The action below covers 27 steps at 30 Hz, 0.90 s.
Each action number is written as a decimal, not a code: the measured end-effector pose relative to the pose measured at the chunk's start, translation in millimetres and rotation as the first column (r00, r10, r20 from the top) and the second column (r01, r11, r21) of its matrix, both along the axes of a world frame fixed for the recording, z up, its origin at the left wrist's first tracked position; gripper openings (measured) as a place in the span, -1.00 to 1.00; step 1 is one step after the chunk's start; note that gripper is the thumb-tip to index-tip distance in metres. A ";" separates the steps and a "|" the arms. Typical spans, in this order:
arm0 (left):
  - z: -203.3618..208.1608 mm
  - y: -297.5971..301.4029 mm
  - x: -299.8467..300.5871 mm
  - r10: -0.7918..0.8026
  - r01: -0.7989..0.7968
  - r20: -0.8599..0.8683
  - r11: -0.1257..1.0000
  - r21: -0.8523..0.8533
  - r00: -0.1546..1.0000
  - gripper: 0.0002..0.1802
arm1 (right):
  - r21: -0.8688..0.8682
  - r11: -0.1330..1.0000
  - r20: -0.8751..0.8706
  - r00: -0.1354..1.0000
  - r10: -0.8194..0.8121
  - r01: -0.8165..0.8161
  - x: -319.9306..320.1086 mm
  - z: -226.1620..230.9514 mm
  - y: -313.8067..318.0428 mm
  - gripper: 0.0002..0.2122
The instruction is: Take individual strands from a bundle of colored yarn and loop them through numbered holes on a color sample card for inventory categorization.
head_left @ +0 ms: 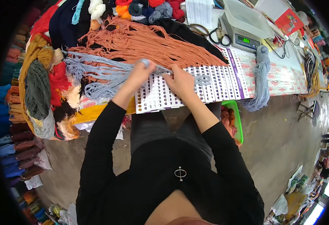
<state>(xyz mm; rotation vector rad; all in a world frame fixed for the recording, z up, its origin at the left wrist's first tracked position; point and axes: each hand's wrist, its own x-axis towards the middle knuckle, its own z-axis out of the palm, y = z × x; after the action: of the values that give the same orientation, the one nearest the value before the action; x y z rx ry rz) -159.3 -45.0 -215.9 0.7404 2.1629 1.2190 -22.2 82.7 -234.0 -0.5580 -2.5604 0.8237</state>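
Blue-grey yarn (155, 67) pinched between both grips, left hand (140, 73) and right hand (179, 80) (over the sample card (217, 84))

The person wears a plain black long-sleeved top; its left sleeve (100, 138) at eight o'clock and right sleeve (224, 150) at four o'clock end at the wrists. A small round silver metal pendant (180, 173) hangs at six o'clock. Dark grey trousers (153, 127) cover the lap.

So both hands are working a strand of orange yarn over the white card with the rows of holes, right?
Not quite: the strand is pale grey-blue yarn, not orange. The head view shows the left hand and right hand working it over the white card with rows of holes. The orange yarn lies untouched behind.
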 end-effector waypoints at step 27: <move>69.5 -20.4 57.5 -0.347 -0.032 0.656 0.870 0.493 0.670 -0.44 | -0.666 0.669 -0.411 0.911 0.041 -0.330 10.3 41.5 -46.5 -0.88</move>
<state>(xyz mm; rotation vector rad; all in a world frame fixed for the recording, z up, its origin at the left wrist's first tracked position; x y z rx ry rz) -101.8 -65.3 -146.3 0.4771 1.1158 1.6122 -11.9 36.2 -192.5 -0.2926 -1.8846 1.8653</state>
